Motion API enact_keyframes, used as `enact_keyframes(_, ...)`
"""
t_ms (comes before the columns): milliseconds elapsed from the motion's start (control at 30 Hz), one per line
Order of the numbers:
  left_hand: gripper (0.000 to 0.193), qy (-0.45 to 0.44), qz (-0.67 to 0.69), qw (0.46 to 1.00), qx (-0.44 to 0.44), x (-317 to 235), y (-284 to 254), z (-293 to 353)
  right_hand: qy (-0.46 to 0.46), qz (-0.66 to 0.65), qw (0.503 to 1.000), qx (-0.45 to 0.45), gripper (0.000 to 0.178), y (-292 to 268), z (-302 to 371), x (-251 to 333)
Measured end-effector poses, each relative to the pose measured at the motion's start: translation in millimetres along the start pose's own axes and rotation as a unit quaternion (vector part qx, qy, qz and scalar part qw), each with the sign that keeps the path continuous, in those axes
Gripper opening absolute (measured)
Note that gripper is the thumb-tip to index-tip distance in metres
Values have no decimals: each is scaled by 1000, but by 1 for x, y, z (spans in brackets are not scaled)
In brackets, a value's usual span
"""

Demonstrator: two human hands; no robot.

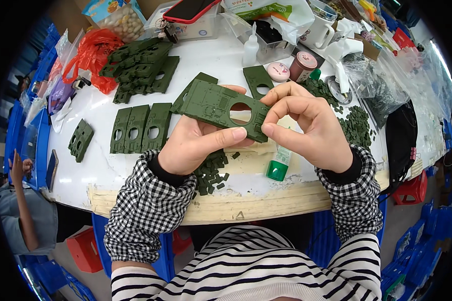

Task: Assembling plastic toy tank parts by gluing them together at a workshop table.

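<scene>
Both of my hands hold one green plastic hull plate (pixel 211 104) with a round hole, lifted above the white table (pixel 95 165). My left hand (pixel 196 143) grips it from below, thumb pressed on its near edge. My right hand (pixel 306 128) pinches the plate's right end between thumb and fingers. Three similar green plates (pixel 140 128) lie side by side to the left. A pile of small green pieces (pixel 211 173) sits under my left wrist. A green-capped glue bottle (pixel 278 163) lies below my right hand.
A stack of green plates (pixel 140 65) lies at the back left beside a red plastic bag (pixel 93 55). More small green parts (pixel 354 123) spread on the right. Bottles, a mug and bags crowd the far edge. Another person sits at the left (pixel 20 210).
</scene>
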State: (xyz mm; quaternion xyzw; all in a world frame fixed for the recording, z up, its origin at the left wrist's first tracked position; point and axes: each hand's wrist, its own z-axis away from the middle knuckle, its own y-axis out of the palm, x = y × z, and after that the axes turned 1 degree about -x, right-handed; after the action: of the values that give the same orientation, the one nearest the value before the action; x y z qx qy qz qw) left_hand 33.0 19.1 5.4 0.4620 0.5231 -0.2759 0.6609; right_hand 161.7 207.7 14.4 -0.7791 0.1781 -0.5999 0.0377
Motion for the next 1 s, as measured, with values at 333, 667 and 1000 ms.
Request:
enact_keyframes(333, 69, 4, -2, 1000, -6, -1, 2, 1, -25, 32, 999, -20, 8, 3, 0, -1)
enact_keyframes(667, 70, 7, -2, 1000, 0, -2, 2, 1, -30, 41, 998, -27, 9, 4, 0, 0)
enact_keyframes(1000, 69, 14, -9, 1000, 0, -2, 1, 1, -128, 142, 979, -72, 10, 9, 0, 0)
